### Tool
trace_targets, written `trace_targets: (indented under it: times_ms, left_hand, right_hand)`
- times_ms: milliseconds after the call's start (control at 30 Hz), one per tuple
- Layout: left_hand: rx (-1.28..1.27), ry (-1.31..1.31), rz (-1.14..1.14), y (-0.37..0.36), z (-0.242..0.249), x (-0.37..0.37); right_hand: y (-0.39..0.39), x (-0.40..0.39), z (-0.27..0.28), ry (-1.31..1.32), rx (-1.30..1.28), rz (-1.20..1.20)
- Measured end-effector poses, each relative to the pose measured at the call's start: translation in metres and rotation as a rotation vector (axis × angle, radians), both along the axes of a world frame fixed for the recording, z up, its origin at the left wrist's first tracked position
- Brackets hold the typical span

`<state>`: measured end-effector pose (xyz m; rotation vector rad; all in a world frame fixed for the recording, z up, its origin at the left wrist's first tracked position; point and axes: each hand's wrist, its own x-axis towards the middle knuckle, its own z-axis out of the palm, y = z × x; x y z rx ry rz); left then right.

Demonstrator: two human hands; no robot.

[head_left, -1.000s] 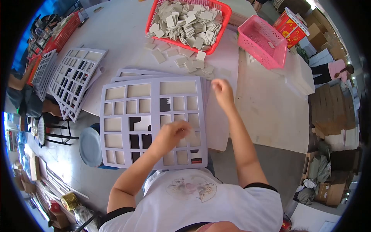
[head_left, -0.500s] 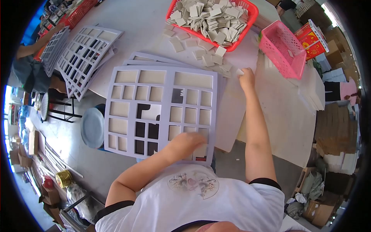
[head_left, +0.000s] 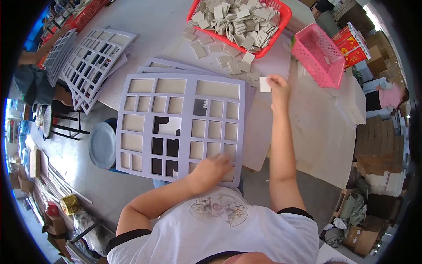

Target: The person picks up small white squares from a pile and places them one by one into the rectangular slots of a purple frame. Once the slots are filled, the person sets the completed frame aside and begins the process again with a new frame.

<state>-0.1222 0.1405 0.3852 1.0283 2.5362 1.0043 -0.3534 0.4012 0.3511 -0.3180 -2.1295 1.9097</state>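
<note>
My right hand (head_left: pixel 279 88) is closed in a pinch on a small white square card (head_left: pixel 265 84), held up over the table to the right of the frame stack. My left hand (head_left: pixel 212 170) lies over the lower right part of a lavender multi-opening photo frame (head_left: pixel 189 99), its fingers bent, a little apart and slightly blurred. It covers some of the openings there. Most openings show beige backing pieces (head_left: pixel 172 86); several in the middle column show black and white prints (head_left: pixel 166 146). More frames lie beneath this one, its near edge against my body.
A red basket (head_left: pixel 286 20) full of grey-beige card pieces (head_left: pixel 246 24) stands at the back, with loose pieces (head_left: pixel 223 60) before it. A pink basket (head_left: pixel 316 57) is at right. More frames (head_left: pixel 99 61), a blue stool (head_left: pixel 103 145) and another person (head_left: pixel 33 79) are left.
My right hand has lifted slightly from the loose pieces with a white card now plainly showing. My left hand has shifted slightly; the lowest right opening, red and dark before, now shows beige.
</note>
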Motion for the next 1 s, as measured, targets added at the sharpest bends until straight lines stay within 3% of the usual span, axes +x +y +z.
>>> trace_targets:
  times_ms: [167, 367, 767, 867, 1000]
  left_hand:
    - [-0.071, 0.03, -0.064, -0.007, 0.0, 0.013]
    - [0.0, 0.123, -0.12, -0.009, -0.004, 0.02]
    - [-0.106, 0.12, -0.159, -0.006, -0.006, 0.02]
    - [0.026, 0.287, -0.181, -0.006, -0.013, 0.018]
    - [-0.022, 0.331, -0.28, -0.003, -0.02, 0.017]
  right_hand:
    - [-0.058, 0.038, 0.036, -0.083, -0.143, 0.315]
    - [-0.116, 0.067, 0.025, -0.166, -0.142, 0.571]
    - [-0.161, 0.064, 0.009, -0.074, 0.276, 0.467]
    - [-0.161, 0.067, 0.01, -0.1, 0.358, 0.492]
    - [-0.162, 0.068, 0.007, -0.04, 0.496, 0.478]
